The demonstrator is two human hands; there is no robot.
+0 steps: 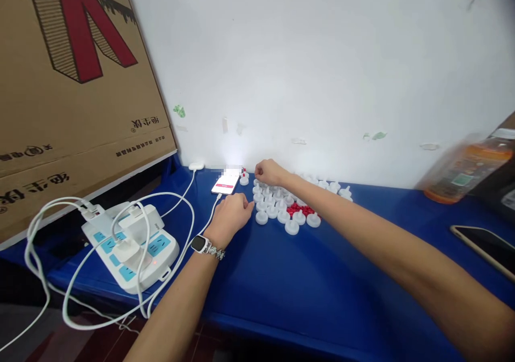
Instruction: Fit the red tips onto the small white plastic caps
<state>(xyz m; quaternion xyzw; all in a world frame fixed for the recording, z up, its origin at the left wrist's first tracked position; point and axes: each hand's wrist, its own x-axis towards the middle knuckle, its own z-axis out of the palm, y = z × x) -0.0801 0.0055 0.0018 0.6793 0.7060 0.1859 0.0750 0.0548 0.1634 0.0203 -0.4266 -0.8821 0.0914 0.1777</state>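
Several small white round caps (277, 207) lie in a cluster on the blue table (306, 287) near the wall, with a few red pieces (300, 209) among them. My left hand (229, 215), with a watch on its wrist, rests on the table just left of the cluster, fingers curled in with the thumb against them. My right hand (269, 172) reaches over the far edge of the cluster, fingers closed in a pinch; what they hold is too small to see. One white cap (243, 179) stands apart by a lit phone (226, 183).
A white power strip (131, 246) with plugs and looping white cables (52, 276) sits at the left. A large cardboard box (76, 83) leans at the left wall. An orange bottle (462, 171) and a dark phone (485, 248) are at the right.
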